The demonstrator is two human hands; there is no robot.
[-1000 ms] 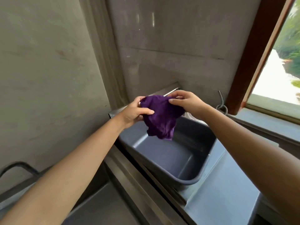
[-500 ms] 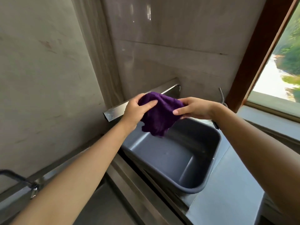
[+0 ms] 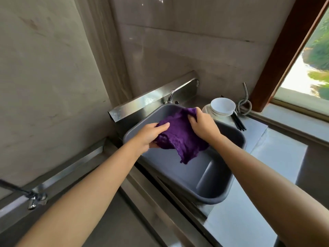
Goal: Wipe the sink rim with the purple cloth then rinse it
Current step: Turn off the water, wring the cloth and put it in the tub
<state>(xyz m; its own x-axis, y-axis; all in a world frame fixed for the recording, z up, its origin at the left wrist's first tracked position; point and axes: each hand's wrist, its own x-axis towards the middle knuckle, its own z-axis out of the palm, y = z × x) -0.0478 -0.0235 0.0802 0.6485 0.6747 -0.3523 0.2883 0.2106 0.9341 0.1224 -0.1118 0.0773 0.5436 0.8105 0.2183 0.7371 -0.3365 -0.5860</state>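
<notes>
Lowered since a moment ago, the crumpled purple cloth (image 3: 179,138) now hangs over the grey plastic basin (image 3: 210,179), left hand (image 3: 149,136) and right hand (image 3: 203,124) each clamped on an edge; white bowls (image 3: 221,106) sit behind the basin.

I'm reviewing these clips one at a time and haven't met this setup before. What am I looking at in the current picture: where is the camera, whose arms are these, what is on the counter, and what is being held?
There is no machine here. The camera sits on a person's head, looking forward and down, so the two bare arms are the wearer's own. The left hand and right hand each grip an edge of the purple cloth, holding it spread above a grey plastic basin. The basin rests on a steel counter below a tap. Behind the basin stand white bowls with dark chopsticks beside them. A window is at the right.
</notes>
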